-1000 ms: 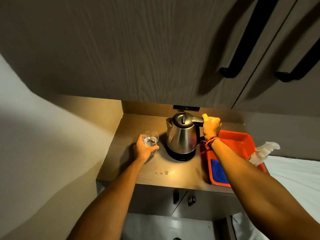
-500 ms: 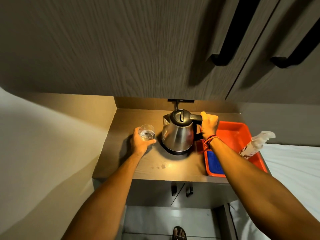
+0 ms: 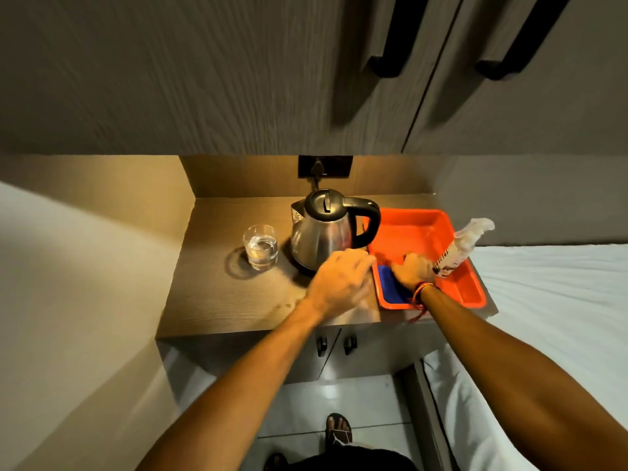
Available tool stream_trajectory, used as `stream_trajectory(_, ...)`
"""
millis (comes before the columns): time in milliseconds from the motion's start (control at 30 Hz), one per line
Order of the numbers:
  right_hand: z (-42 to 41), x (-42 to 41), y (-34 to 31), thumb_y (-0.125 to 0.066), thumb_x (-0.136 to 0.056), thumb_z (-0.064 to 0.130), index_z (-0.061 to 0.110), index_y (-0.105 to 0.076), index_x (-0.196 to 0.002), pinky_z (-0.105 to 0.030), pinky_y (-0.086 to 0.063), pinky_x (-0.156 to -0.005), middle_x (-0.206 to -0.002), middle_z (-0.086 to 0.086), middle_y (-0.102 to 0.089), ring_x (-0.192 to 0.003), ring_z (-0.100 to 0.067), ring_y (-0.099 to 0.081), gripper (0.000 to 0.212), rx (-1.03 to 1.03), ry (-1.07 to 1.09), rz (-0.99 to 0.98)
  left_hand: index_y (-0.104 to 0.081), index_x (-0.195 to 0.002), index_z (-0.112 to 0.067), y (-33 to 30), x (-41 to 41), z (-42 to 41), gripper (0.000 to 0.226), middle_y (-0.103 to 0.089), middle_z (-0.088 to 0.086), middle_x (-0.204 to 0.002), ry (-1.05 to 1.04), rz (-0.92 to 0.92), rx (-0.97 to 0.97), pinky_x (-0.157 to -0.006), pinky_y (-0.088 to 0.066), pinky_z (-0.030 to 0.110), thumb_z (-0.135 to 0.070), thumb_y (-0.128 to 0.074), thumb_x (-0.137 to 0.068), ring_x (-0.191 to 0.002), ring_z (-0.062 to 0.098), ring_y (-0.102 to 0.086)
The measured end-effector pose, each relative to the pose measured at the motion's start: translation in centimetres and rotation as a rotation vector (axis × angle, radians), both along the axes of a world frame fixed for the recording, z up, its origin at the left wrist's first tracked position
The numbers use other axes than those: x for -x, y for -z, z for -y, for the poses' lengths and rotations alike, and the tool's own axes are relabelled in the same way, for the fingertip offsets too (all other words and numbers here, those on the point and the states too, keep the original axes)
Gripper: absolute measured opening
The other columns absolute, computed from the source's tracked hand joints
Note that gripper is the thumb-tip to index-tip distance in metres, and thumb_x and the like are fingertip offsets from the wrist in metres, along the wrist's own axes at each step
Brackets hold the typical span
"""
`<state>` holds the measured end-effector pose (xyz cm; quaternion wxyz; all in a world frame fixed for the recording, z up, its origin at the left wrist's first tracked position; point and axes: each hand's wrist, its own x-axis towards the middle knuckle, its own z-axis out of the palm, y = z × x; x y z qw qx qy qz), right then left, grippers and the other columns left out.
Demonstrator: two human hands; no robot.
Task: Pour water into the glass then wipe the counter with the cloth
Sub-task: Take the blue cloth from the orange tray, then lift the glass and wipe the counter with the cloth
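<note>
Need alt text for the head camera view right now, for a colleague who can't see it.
The right hand reaches onto a blue cloth in an orange tray, the left hand hovering beside it. On the counter stand a steel kettle and, left of it, a glass with water; a spray bottle leans in the tray.

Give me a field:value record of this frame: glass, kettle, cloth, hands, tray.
glass: upright on the counter, part full of water, free of both hands
kettle: on its base, lid shut
cloth: blue, in the red tray
right hand: on the cloth in the tray, grip unclear
left hand: over the counter, blurred, empty
spray bottle: leaning in the tray
</note>
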<state>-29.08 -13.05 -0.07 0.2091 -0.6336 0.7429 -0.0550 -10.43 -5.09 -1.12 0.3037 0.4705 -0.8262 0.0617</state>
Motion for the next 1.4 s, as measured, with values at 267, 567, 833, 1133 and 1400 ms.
stream_trajectory(267, -0.9, 1.7, -0.9, -0.070, -0.085, 0.015, -0.005, -0.068, -0.110, -0.041, -0.053, -0.084, -0.116, -0.025, -0.069, -0.108, -0.037, -0.066, 0.032, -0.113, 0.105, 0.108, -0.054, -0.136, -0.008, 1.7, 6.4, 1.6, 0.053, -0.059, 0.011, -0.141, 0.026, 0.340, -0.471, -0.126, -0.013, 0.053, -0.046, -0.038, -0.102, -0.147, 0.029, -0.035)
stream_trajectory(567, -0.3, 1.4, -1.1, -0.067, -0.081, 0.010, -0.005, -0.069, -0.105, -0.040, -0.052, -0.078, -0.109, -0.023, -0.070, -0.097, -0.034, -0.065, 0.028, -0.067, 0.254, 0.421, -0.057, -0.122, -0.012, 2.0, 4.2, 0.0, 0.032, -0.061, 0.004, -0.117, -0.107, -0.293, -0.480, -0.122, -0.025, 0.049, -0.035, -0.047, -0.102, -0.119, 0.022, -0.054)
stream_trajectory(833, -4.7, -6.3, -3.3, -0.063, -0.058, 0.004, 0.022, -0.057, -0.073, -0.024, -0.048, -0.056, -0.073, 0.008, -0.068, -0.063, -0.002, -0.060, 0.023, 0.355, 0.181, 0.879, -0.068, -0.112, -0.016, 2.2, 0.8, -1.3, 0.035, -0.069, 0.002, -0.109, -0.478, -1.056, -0.669, -0.083, -0.047, 0.027, -0.043, -0.048, -0.102, -0.099, 0.014, -0.062)
stream_trajectory(1133, -8.9, -13.4, 2.2, -0.066, -0.075, -0.004, 0.005, -0.060, -0.094, -0.032, -0.051, -0.072, -0.085, -0.004, -0.064, -0.079, -0.016, -0.058, 0.022, 0.095, -0.003, 0.880, -0.067, -0.098, -0.011, 4.3, -6.4, -5.2, 0.025, -0.072, 0.010, -0.094, -0.726, -1.090, -0.592, -0.077, -0.057, 0.044, -0.034, -0.056, -0.099, -0.087, 0.030, -0.068)
stream_trajectory(1400, -11.0, -15.9, 5.7, -0.057, -0.090, 0.023, 0.011, -0.050, -0.134, -0.041, -0.051, -0.095, -0.132, -0.012, -0.051, -0.116, -0.030, -0.053, 0.046, 0.332, -0.472, 0.108, -0.063, -0.110, -0.008, 4.8, -10.4, -6.6, 0.030, -0.061, 0.010, -0.119, -0.947, -0.653, -0.628, -0.085, -0.050, 0.038, -0.031, -0.067, -0.091, -0.106, 0.029, -0.061)
